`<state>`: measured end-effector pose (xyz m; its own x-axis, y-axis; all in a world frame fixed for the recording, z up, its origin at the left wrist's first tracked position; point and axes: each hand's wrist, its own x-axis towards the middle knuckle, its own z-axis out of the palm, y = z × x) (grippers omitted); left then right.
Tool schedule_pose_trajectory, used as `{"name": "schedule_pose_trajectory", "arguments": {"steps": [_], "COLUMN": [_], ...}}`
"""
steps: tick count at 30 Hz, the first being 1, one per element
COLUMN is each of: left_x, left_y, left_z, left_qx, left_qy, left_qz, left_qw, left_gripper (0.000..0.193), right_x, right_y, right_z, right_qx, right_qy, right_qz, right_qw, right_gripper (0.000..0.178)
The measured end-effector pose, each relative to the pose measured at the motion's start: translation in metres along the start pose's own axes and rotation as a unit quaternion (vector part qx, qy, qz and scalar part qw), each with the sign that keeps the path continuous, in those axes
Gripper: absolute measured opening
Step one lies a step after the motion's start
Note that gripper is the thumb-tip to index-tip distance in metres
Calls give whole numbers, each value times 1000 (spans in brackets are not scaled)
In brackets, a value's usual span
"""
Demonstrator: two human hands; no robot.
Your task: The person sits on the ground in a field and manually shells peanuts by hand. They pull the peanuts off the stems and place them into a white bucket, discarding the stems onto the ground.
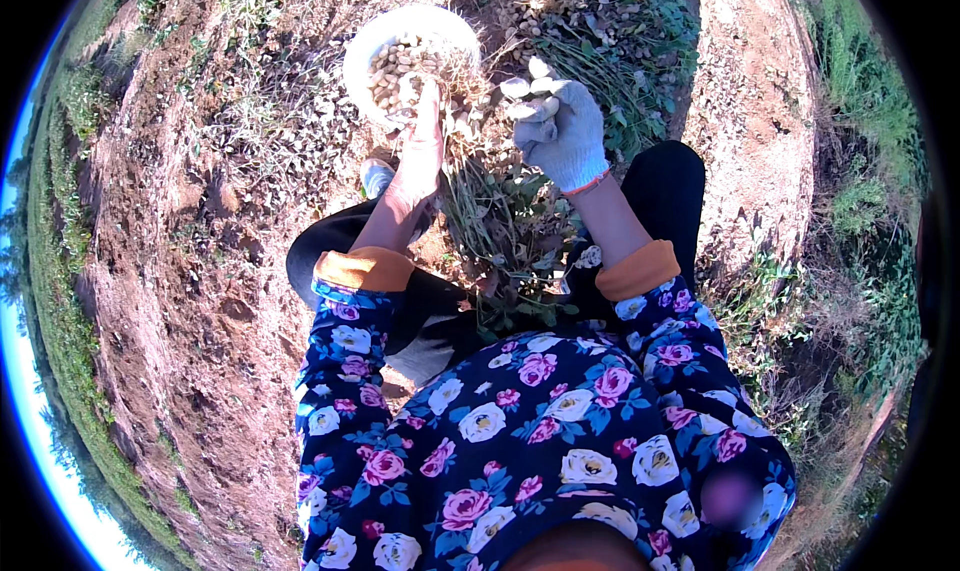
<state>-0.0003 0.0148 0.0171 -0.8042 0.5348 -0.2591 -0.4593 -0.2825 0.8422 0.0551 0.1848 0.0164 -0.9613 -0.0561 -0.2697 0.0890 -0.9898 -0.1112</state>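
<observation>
My bare left hand [424, 143] is closed at the near right side of a white bucket [357, 69] that holds many pale peanuts [405, 59]. It grips a bunch of peanut plants [482, 211], whose roots spread by the bucket's rim and whose leafy stems hang between my legs. The fingers' far side is hidden. My right hand [568, 136] wears a whitish knit glove and is a little to the right of the roots. Its fingers are curled around several pale peanuts [517, 88], which stick out at the fingertips.
Beyond my right hand lies a heap of pulled green peanut plants [625, 61]. Dry leaves [285, 121] litter the brown soil [200, 301] on the left. My dark-trousered knees [665, 186] flank the stems. Green weeds [865, 201] grow along the right side.
</observation>
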Motion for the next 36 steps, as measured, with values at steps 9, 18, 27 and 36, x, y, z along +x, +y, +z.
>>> {"name": "schedule_pose_trajectory", "arguments": {"steps": [9,18,27,36], "left_x": [11,10,-2,5], "left_y": [-10,-10,-15,-21], "left_z": [-15,-11,-1,-5], "left_qx": [-60,-40,-22,2], "left_qy": [36,18,21,-26], "left_qz": [-13,-53,-110,-69], "left_qw": [997,998,994,997], "left_gripper": [55,71,55,42], "right_x": [-27,-22,-7,71], "right_y": [-20,11,17,-30], "right_z": [-49,-48,-72,-139], "right_qx": [-539,-582,-827,-457], "right_qy": [134,166,248,288], "right_qz": [33,149,-122,13], "right_qw": [831,782,489,842], "right_gripper": [26,40,32,20]}}
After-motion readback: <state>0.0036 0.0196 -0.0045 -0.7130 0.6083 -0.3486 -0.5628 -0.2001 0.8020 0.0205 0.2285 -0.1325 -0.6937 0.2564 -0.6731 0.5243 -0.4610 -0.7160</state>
